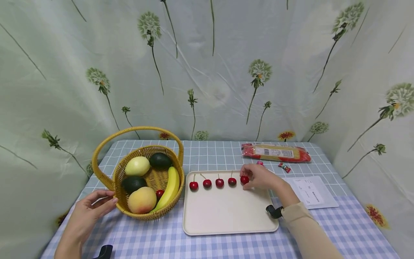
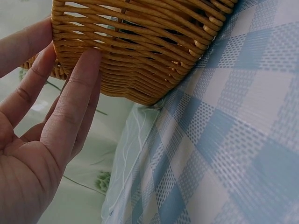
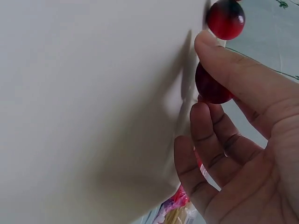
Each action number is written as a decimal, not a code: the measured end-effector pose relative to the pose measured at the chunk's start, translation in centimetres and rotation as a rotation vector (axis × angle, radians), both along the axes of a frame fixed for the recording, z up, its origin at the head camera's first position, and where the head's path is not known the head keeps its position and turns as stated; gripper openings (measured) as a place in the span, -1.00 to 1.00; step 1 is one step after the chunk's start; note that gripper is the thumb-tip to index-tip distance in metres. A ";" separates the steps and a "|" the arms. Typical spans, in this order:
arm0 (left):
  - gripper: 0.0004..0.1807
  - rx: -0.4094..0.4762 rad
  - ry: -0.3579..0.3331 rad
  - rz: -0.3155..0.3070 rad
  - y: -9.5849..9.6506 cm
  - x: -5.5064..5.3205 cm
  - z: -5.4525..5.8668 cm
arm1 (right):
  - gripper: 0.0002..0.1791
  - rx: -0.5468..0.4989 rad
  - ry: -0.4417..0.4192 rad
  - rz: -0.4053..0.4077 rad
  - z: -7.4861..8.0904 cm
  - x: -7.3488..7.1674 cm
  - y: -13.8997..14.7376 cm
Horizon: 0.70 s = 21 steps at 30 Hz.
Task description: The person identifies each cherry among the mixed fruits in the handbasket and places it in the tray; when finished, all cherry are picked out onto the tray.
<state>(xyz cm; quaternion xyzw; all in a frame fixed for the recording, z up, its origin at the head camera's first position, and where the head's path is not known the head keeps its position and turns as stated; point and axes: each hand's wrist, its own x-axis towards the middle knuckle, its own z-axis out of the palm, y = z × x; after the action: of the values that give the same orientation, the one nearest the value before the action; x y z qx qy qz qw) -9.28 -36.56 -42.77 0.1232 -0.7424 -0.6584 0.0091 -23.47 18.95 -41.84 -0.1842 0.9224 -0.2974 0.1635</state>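
Observation:
My right hand (image 1: 258,177) pinches a dark red cherry (image 3: 212,86) between thumb and fingers, over the far right corner of a cream tray (image 1: 229,212). To its left, several more cherries (image 1: 219,183) with stems form a row along the tray's far side. My left hand (image 1: 88,212) touches the left side of a yellow wicker basket (image 1: 163,214), its fingertips against the weave in the left wrist view. Inside the basket lie a peach (image 1: 142,200), a banana (image 1: 169,189), a pale yellow-green fruit (image 1: 137,166), two dark green avocado-like fruits (image 1: 160,160) and a red fruit (image 1: 159,194), partly hidden.
A red-ended pack of noodles (image 1: 275,152) lies at the back right. Small wrapped candies (image 1: 284,167) sit in front of it. Right of the tray is a white labelled sheet (image 1: 310,192), partly behind the right forearm. The basket's tall handle (image 1: 139,128) arches upward.

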 end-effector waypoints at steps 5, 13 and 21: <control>-0.80 0.027 0.014 -0.003 0.0 0.0 -0.1 | -0.62 0.018 0.014 0.002 -0.3 0.1 0.1; -0.81 0.019 0.013 -0.002 0.1 0.0 0.0 | -0.63 0.026 0.024 -0.001 -0.5 0.2 0.1; -0.81 0.009 0.016 -0.006 0.1 0.1 0.1 | -0.57 0.029 0.031 0.002 -0.6 0.2 0.2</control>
<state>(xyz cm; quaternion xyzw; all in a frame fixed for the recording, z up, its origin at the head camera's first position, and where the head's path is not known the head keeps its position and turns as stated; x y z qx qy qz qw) -9.18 -36.47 -42.71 0.1157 -0.7399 -0.6626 0.0122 -23.26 19.10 -42.40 -0.1871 0.9289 -0.2811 0.1523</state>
